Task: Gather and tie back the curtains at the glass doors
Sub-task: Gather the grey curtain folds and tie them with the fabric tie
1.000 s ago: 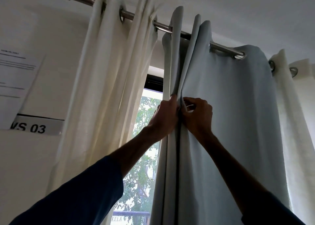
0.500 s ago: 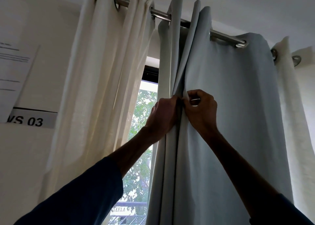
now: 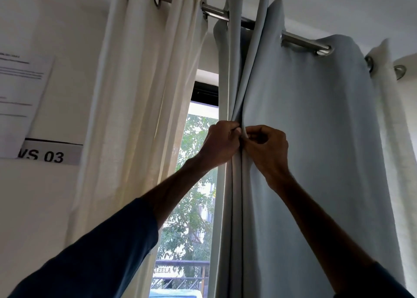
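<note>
Overhead, left hand (image 3: 222, 143) and right hand (image 3: 268, 149) pinch a fold of grey curtain (image 3: 316, 139), cream curtain (image 3: 135, 117) hanging alongside.

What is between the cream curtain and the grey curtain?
Head view: between cream curtain and grey curtain, uncovered glass showing trees; the left forearm crosses it.

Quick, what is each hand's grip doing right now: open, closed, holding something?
Left grip: closed, fingers curled round gathered folds of the grey curtain.
Right grip: closed, pinching a fold of the same curtain right beside it.
</note>
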The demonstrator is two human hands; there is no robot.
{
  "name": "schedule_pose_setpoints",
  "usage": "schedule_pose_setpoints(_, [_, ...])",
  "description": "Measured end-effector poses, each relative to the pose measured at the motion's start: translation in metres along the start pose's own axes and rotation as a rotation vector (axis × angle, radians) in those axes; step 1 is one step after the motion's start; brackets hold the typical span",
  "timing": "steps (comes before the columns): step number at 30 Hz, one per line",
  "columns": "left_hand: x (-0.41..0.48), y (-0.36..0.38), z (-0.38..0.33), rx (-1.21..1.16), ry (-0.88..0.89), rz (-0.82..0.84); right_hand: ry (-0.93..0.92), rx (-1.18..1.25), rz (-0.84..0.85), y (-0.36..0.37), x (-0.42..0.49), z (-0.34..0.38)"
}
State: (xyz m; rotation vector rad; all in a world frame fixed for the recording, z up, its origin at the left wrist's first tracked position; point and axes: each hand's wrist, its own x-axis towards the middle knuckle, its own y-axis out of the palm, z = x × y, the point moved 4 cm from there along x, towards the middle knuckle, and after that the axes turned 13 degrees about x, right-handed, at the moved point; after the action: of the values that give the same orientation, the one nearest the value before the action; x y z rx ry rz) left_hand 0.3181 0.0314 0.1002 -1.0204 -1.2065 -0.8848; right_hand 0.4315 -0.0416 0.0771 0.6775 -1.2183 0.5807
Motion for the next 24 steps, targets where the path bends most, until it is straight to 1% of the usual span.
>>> schedule_pose_setpoints(6, [0.002,0.000,-0.008,-0.131,-0.143,0.034,0.038,0.047,0.052,-0.006,0.002,0.001])
schedule_pose_setpoints(9, [0.001,-0.003,-0.012,-0.251,-0.268,0.020,0.038,0.060,0.093,-0.008,0.000,0.001])
schedule_pose_setpoints(10, [0.001,-0.003,-0.014,-0.258,-0.308,0.001,0.041,0.069,0.119,-0.007,-0.002,0.002])
schedule_pose_setpoints(12, [0.003,-0.002,-0.017,-0.234,-0.374,-0.050,0.089,0.137,0.184,-0.006,-0.004,0.005])
schedule_pose_setpoints(15, [0.008,0.002,-0.016,-0.170,-0.452,-0.097,0.262,0.279,0.284,-0.011,-0.004,0.007])
schedule_pose_setpoints(17, [0.011,0.004,-0.016,-0.085,-0.464,-0.085,0.335,0.255,0.321,-0.022,-0.001,0.003])
schedule_pose_setpoints(18, [0.011,0.003,-0.017,-0.041,-0.453,-0.080,0.336,0.194,0.305,-0.030,0.001,0.000])
schedule_pose_setpoints(19, [0.010,0.001,-0.019,-0.008,-0.431,-0.080,0.295,0.080,0.249,-0.041,0.004,-0.005])
schedule_pose_setpoints(22, [0.005,-0.003,-0.024,0.060,-0.349,-0.078,0.012,-0.379,-0.077,-0.085,0.015,-0.011])
schedule_pose_setpoints(23, [0.003,-0.004,-0.025,0.076,-0.328,-0.074,-0.022,-0.469,-0.169,-0.100,0.019,-0.014])
schedule_pose_setpoints(24, [0.002,-0.005,-0.027,0.085,-0.312,-0.071,0.014,-0.515,-0.241,-0.116,0.022,-0.016])
